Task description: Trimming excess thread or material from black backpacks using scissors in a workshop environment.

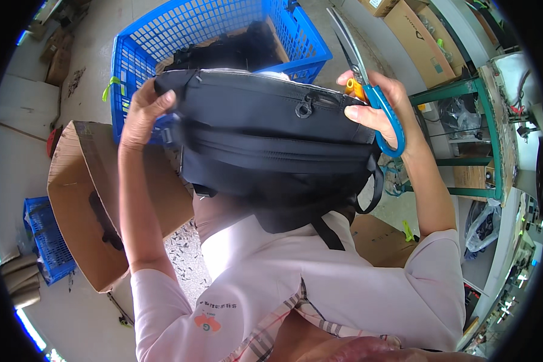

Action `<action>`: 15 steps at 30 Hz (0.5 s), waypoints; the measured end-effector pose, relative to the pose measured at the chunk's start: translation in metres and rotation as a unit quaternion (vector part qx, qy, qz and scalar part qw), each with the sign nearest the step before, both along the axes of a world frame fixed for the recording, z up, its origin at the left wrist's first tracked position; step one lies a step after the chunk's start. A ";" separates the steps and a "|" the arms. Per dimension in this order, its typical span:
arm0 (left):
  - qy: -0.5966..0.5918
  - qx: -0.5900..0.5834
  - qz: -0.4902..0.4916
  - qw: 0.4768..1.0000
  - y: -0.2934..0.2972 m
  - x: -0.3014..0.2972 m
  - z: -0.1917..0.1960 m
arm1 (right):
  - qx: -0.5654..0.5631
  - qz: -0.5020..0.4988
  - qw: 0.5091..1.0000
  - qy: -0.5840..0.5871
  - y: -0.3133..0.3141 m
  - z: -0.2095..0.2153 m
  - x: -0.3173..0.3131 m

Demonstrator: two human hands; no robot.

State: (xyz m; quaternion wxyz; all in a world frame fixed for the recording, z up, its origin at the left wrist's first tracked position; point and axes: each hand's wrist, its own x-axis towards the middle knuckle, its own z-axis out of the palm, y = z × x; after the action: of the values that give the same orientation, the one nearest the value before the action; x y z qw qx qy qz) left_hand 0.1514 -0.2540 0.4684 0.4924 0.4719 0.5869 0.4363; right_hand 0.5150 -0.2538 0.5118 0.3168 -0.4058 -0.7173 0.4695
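Black bag (265,145) lies between the two grips in the head view, with its long side going from left to right, from one grip to the other. The left grip (146,114) is closed on the top left corner, with the thumb on the near side. The right grip (387,102) pinches the top right corner with its thumb, and it also holds scissors (375,96) with blue handles and a small orange tool (358,90). The scissor blades point up and away from the right grip, past the top edge of the bag. I cannot tell just how the fingers behind the bag sit.

Most of the bag hangs down from both grips, toward the person's lap. The round zipper pull (304,108) is left of the right grip, just under the top edge. The right grip is the nearer one to it. The strap loop (377,190) hangs below the right grip.

Past both grips, behind the bag's top edge, is a blue crate (127,57) with black things (235,51) in it. Down and to the left of the left grip is an open brown box (66,175).
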 end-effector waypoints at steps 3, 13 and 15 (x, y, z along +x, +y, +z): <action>-0.114 0.125 0.009 0.985 0.001 0.005 -0.035 | 0.052 -0.004 0.998 -0.032 -0.001 0.001 0.005; -0.257 0.191 0.053 0.946 0.004 0.005 -0.032 | 0.168 0.068 0.950 -0.254 0.002 0.034 0.029; -0.253 0.199 0.064 0.945 0.002 0.007 -0.032 | 0.200 0.083 0.933 -0.287 0.001 0.039 0.026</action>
State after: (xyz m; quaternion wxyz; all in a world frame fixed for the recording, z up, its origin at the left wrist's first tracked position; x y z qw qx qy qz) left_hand 0.1587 -0.2522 0.4368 0.4917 0.3959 0.3730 0.6800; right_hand 0.5415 -0.2525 0.5505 0.1320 -0.3909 -0.8876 0.2047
